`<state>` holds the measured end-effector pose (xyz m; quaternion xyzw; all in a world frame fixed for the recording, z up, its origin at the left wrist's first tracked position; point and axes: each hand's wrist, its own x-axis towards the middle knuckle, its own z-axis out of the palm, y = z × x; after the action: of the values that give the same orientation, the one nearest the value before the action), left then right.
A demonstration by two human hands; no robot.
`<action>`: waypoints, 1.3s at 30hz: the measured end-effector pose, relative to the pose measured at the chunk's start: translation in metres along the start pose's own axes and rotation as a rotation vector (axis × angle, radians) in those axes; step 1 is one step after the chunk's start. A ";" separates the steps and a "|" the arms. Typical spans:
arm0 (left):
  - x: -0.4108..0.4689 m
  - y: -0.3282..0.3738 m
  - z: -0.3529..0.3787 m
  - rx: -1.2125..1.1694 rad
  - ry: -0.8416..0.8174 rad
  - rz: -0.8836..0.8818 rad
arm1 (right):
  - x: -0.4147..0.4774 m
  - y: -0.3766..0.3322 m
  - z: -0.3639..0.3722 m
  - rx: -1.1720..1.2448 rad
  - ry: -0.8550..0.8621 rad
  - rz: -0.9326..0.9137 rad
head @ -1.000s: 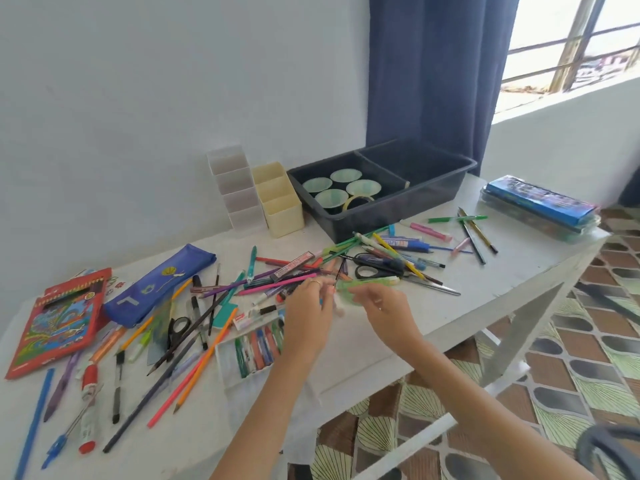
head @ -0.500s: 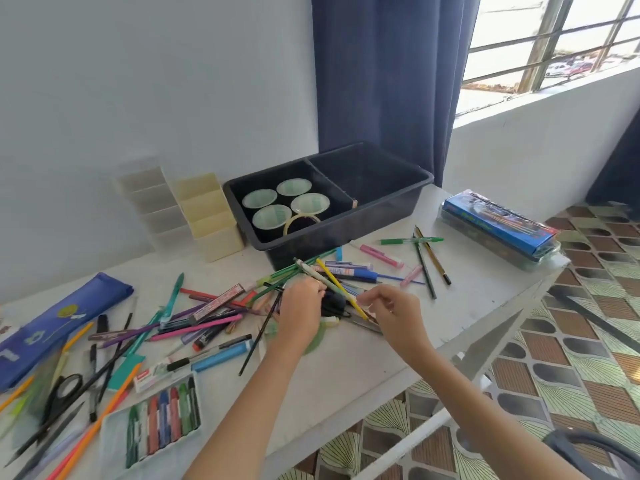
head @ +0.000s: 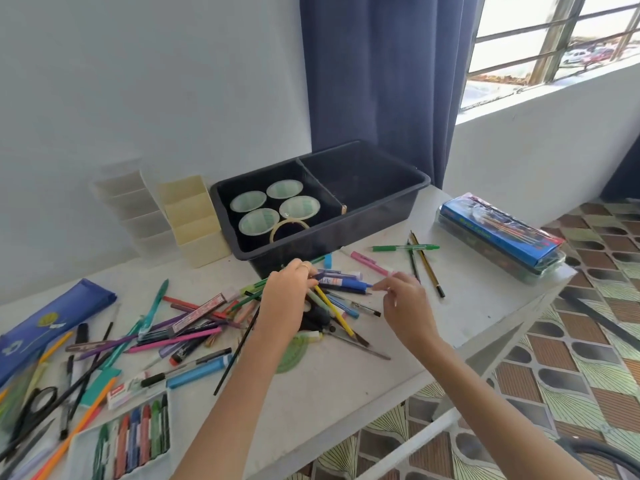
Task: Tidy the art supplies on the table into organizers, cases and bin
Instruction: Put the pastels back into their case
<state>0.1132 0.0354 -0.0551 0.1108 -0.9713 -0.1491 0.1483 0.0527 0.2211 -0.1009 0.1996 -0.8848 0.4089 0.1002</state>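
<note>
Centrally, both hands, left (head: 284,299) and right (head: 404,306), pinch pens (head: 341,278); bare table (head: 485,306) edge rightward.

Four clear tape rolls (head: 273,206) and one tan tape ring (head: 288,226) in the black plastic bin (head: 381,209); two stepped plastic organizers (head: 162,213) at its nine o'clock.

A dark blue curtain (head: 381,77) hangs at twelve o'clock against the pale wall (head: 149,81). At two o'clock a barred window (head: 554,39) lets in bright daylight above its sill. Patterned floor tiles (head: 588,341), green and brown, fill four o'clock.
</note>
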 end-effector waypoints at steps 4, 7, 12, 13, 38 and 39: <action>0.013 0.028 -0.002 -0.341 0.056 -0.036 | 0.019 0.021 -0.015 -0.342 -0.134 -0.108; 0.017 0.044 0.006 -0.484 0.066 -0.064 | 0.023 0.033 -0.023 -0.443 -0.246 -0.149; 0.017 0.055 0.026 -0.507 0.028 -0.078 | 0.026 0.042 -0.026 -0.436 -0.212 -0.255; 0.015 0.055 0.028 -0.509 0.027 -0.082 | 0.027 0.041 -0.026 -0.383 -0.187 -0.264; -0.173 -0.149 -0.086 -0.569 0.461 -0.581 | -0.086 -0.206 0.129 0.611 -0.551 -0.055; -0.180 -0.157 -0.090 -0.566 0.463 -0.601 | -0.093 -0.213 0.135 0.612 -0.567 -0.055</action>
<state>0.3369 -0.0870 -0.0692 0.3725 -0.7588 -0.4158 0.3356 0.2270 0.0182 -0.0742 0.3482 -0.7095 0.5789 -0.2004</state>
